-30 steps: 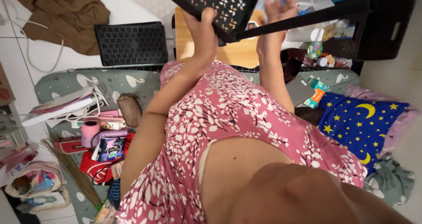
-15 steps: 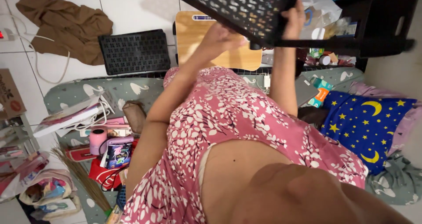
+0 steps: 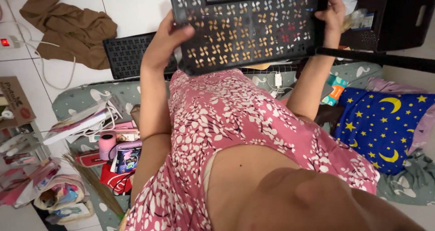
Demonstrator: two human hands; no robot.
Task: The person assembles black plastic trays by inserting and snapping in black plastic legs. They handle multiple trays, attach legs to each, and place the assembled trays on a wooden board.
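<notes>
I hold a black perforated plastic shelf panel (image 3: 247, 27) up in front of me with both hands. My left hand (image 3: 170, 38) grips its lower left corner, thumb over the front face. My right hand (image 3: 334, 14) clasps its right edge near the top. A black tube (image 3: 376, 58) sticks out to the right from the panel's lower right corner. A second black perforated panel (image 3: 129, 55) lies flat on the white tiled floor below, partly hidden behind my left arm.
A brown cloth (image 3: 68, 27) lies crumpled on the tiles at upper left. A green patterned mat (image 3: 86, 102) carries books, a pink cup (image 3: 107, 145) and small packets. A blue pillow with moons and stars (image 3: 385, 126) lies right. A black bin (image 3: 401, 15) stands upper right.
I have tilted and lowered the panel toward me, so its perforated face now fills the upper middle of the view. Both hands kept their grip.
</notes>
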